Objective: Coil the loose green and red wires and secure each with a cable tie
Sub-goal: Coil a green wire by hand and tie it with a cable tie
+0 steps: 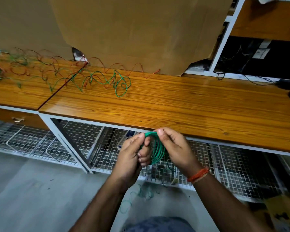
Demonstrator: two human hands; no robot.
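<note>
In the head view, a green wire coil (157, 148) is held in front of the near edge of the table (191, 106), at about 6 o'clock from the centre of the picture. The left hand (134, 154) is closed around the left side of the coil, with the thumb pressed on its top and the fingers curled through the loops. The right hand (176, 148) pinches the top of the coil between thumb and fingertips, and an orange thread band (198, 175) is worn on its wrist. Several turns are already laid side by side, so the coiling of this green wire is judged to be well advanced. A loose green tail (141, 195) can be seen on the floor below the hands; whether it belongs to the same wire cannot be told. No cable tie is seen on the coil or anywhere in the view, so the securing is not yet done.

On the table, at about 10 o'clock, more loose green wire (119, 82) lies in open loops, and the red wire (117, 66) is spread in waves along the back edge, against the brown cardboard sheet (141, 30). Further to the left both colours are tangled together. The red wire is not coiled at all. Most of the task is therefore judged to be left.
</note>
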